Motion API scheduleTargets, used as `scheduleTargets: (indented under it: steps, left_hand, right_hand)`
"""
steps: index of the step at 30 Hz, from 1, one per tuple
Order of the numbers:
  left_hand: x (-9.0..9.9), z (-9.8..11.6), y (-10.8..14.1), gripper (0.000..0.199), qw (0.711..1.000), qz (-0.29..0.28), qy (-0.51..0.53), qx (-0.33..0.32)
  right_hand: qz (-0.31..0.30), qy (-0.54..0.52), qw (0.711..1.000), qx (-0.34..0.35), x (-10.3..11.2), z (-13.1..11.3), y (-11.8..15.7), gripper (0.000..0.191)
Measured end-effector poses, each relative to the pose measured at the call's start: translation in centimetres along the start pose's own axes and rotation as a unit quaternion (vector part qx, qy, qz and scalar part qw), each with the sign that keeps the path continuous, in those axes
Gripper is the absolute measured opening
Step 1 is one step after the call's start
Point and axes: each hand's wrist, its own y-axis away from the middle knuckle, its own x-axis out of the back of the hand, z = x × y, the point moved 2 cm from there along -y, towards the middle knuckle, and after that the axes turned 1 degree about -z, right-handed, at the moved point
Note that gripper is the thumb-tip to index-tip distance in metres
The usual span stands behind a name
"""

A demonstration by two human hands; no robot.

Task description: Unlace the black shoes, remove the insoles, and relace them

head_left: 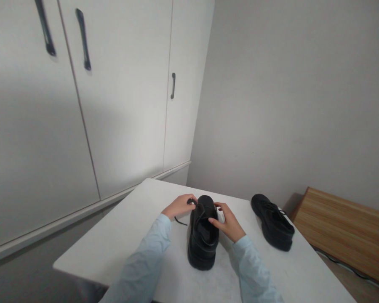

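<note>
A black lace-up shoe (203, 248) rests on the white table, toe pointing away from me and heel towards me. My left hand (180, 205) is at the shoe's left side, its fingers closed on a dark shoelace (192, 202). A loose lace end hangs down to the tabletop below that hand. On the other side, my right hand (226, 221) has thumb and fingers apart around the right edge of the shoe's opening; the thumb touches the collar. Whether those fingers also pinch a lace cannot be made out.
The white table (120, 252) stands near white cupboards (129, 105) with dark handles. A second black shoe (273, 223) sits at the table's right edge. Beyond it is a wood-grain board (344, 231), with a dark cable (344, 266) running below.
</note>
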Motion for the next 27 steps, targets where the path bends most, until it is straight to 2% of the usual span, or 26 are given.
scheduleTargets:
  steps: [3, 6, 13, 19, 23, 27]
  left_hand:
    - [-0.2, -1.0, 0.0, 0.017, 0.997, -0.022, -0.068, 0.015]
    - [-0.1, -1.2, 0.0, 0.018, 0.996, -0.020, -0.085, 0.013]
    - [0.5, -0.5, 0.0, 0.008, 0.999, 0.015, -0.012, 0.032]
    - [1.1, -0.6, -0.1, 0.012, 0.996, 0.078, -0.028, 0.037]
    - [0.4, -0.6, -0.1, 0.015, 0.998, 0.022, -0.061, 0.016]
    - [-0.1, -1.1, 0.2, 0.015, 0.985, -0.050, -0.159, 0.047]
  right_hand:
    - [0.000, -0.001, 1.000, 0.001, 0.0, 0.0, 0.0, 0.045]
    - [-0.002, -0.001, 1.000, 0.001, 0.0, 0.0, 0.0, 0.045]
    - [0.002, 0.000, 1.000, -0.003, -0.1, 0.1, 0.0, 0.044]
    - [-0.001, -0.004, 1.000, -0.002, -0.1, 0.0, 0.0, 0.044]
    - [-0.006, -0.002, 1.000, -0.004, -0.1, 0.0, 0.0, 0.043]
    - [-0.005, -0.006, 1.000, -0.005, -0.1, 0.0, 0.0, 0.044]
